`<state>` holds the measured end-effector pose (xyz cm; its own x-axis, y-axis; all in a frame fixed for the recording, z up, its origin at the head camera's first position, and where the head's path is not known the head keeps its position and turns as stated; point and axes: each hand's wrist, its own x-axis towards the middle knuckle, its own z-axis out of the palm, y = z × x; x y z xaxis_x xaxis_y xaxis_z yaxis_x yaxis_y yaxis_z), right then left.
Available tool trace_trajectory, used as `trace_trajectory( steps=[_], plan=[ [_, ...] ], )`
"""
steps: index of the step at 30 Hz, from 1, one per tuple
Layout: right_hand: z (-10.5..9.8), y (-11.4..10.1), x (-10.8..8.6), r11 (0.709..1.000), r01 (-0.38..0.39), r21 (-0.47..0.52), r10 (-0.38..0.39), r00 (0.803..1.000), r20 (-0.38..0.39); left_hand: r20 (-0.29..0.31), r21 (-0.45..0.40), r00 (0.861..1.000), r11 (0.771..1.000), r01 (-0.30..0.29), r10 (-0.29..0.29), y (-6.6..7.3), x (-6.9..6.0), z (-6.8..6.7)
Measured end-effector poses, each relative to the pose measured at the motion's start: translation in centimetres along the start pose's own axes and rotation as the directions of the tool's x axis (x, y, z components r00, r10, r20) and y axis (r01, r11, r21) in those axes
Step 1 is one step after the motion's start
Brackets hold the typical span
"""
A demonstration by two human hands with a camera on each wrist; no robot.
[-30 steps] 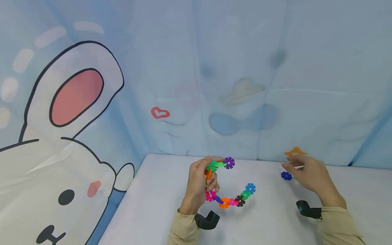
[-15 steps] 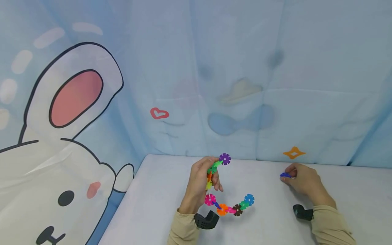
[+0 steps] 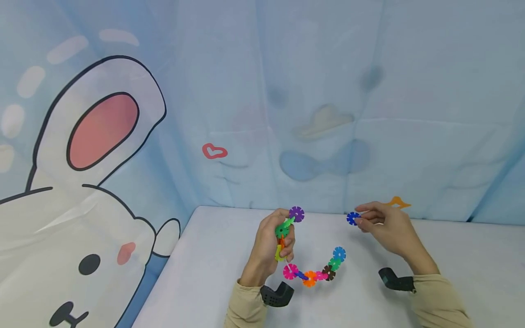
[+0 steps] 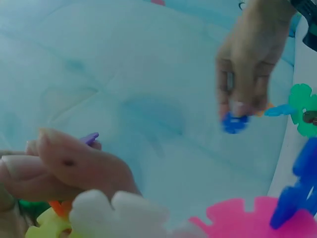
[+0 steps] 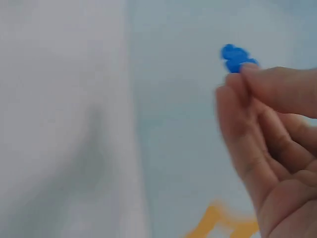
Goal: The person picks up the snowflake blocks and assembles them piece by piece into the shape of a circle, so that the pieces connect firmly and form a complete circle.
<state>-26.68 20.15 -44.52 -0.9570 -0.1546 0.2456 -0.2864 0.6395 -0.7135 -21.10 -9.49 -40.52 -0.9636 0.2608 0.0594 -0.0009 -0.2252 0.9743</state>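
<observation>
My left hand point(image 3: 268, 246) grips a curved chain of notched plastic discs in several colours. A purple disc point(image 3: 296, 214) forms the upper end, beside the fingertips. From below the palm the chain bends right through a pink disc point(image 3: 290, 271), an orange disc point(image 3: 310, 279) and a dark brown one point(image 3: 329, 273) to a light blue disc point(image 3: 339, 254). White and yellow discs point(image 4: 49, 225) show close up in the left wrist view. Over to the right, my right hand point(image 3: 387, 228) pinches a loose dark blue disc point(image 3: 352, 218) between thumb and fingers, apart from the chain.
A white table point(image 3: 348, 303) lies under both hands. Behind it hangs a light blue printed curtain point(image 3: 316, 68), with a large rabbit drawing point(image 3: 61, 237) at the left. Each wrist carries a black camera mount, such as the left camera mount point(image 3: 277, 295).
My right hand reached down to the blue disc on the table, pinched it, then lifted it leftward. The left hand stays nearly in place while its chain tilts and swings slightly.
</observation>
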Motion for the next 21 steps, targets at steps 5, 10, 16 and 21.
trace_trajectory(
  steps=[5, 10, 16, 21],
  plan=[
    [1.1, -5.2, -0.7, 0.973, 0.18, 0.142, -0.162, 0.978, -0.132, 0.007, 0.001, 1.0, 1.0, -0.002, 0.002, 0.4, -0.2, 0.4],
    [2.5, -8.1, -1.2, 0.93, 0.346, 0.128, -0.314, 0.924, -0.218, 0.01, 0.001, 0.999, 1.0, -0.032, 0.032, 0.7, -0.6, 0.8],
    [3.3, -9.4, -1.6, 0.887, 0.45, 0.103, -0.413, 0.873, -0.259, 0.008, -0.014, 0.999, 0.999, -0.05, 0.051, 1.1, -0.9, 1.1],
    [3.3, -10.3, -1.8, 0.863, 0.503, 0.055, -0.47, 0.836, -0.282, 0.0, -0.014, 0.998, 0.998, -0.06, 0.06, 1.4, -1.2, 1.4]
  ],
)
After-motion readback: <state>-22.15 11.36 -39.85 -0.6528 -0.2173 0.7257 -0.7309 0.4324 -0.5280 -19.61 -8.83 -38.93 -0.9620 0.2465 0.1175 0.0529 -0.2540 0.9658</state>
